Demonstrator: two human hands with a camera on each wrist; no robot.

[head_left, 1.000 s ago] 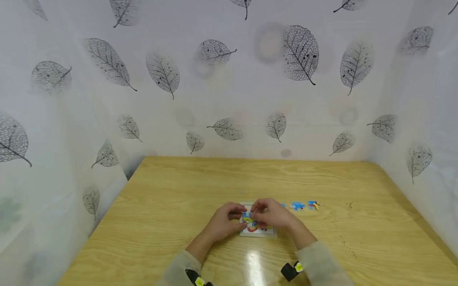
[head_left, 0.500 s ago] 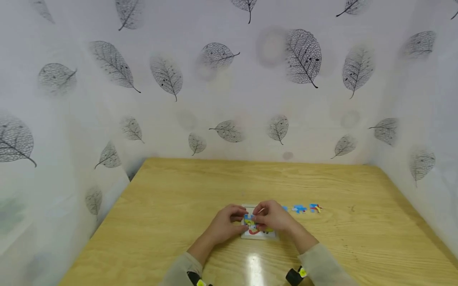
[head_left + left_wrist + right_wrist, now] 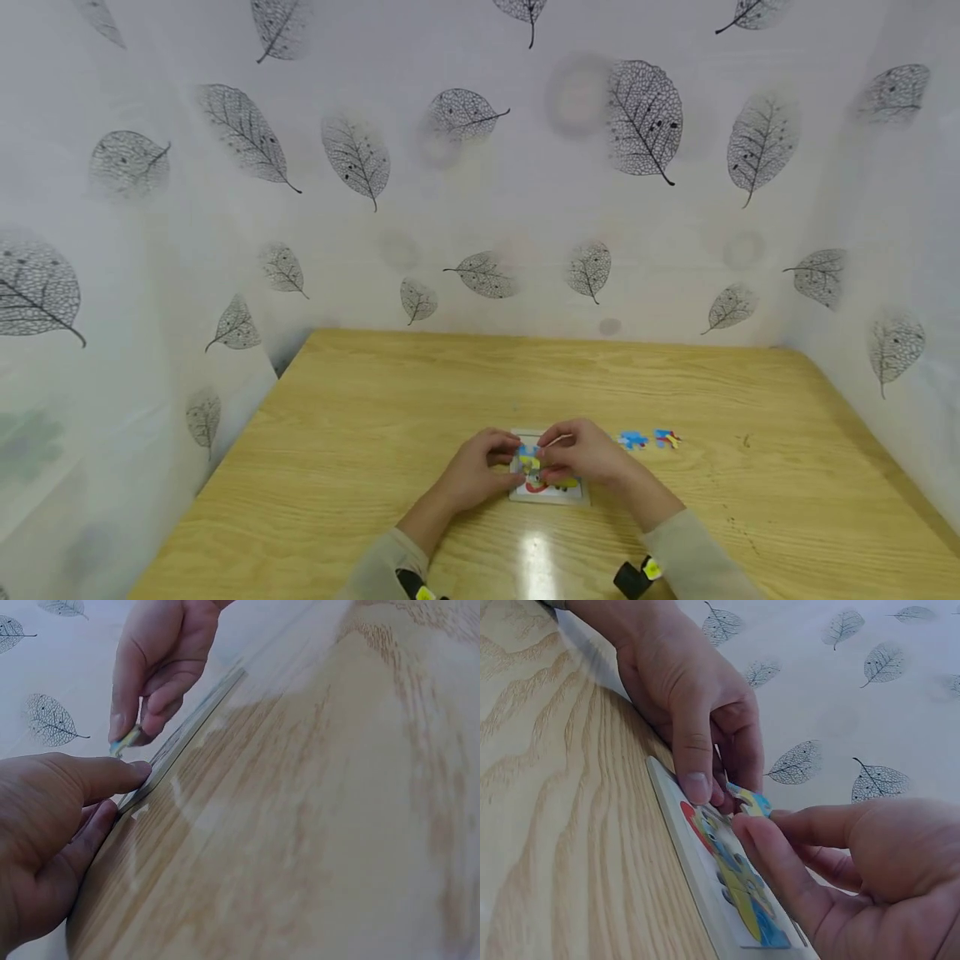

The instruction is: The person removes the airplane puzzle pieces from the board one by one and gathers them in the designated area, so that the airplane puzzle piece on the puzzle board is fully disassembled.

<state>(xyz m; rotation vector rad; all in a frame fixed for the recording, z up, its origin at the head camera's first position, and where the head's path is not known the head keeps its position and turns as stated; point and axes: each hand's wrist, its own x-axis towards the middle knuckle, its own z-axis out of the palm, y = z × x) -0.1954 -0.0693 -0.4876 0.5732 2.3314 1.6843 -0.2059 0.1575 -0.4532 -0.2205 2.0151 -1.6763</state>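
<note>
A white-framed jigsaw board point(image 3: 549, 500) lies flat on the table between my two hands. My left hand point(image 3: 474, 475) grips its left side, thumb near the front and fingers further back. Between the thumb and fingers of my right hand point(image 3: 583, 456) a small blue-and-yellow puzzle piece point(image 3: 751, 801) is pinched, tilted over the board's left part. In the right wrist view, a yellow, blue and red picture point(image 3: 739, 881) shows on the board below that piece. Part of the board is hidden under the right hand.
Two loose puzzle pieces lie right of the board: a mostly blue piece point(image 3: 633, 440) and a blue, red and yellow piece point(image 3: 666, 438). The wooden table point(image 3: 390, 392) ends at a leaf-printed curtain point(image 3: 525, 192) behind and at the sides.
The head view has shifted slightly. Both hands stay at the board, the right one still pinching the piece. A blue piece that peeked out beside the right hand is now hidden behind it.
</note>
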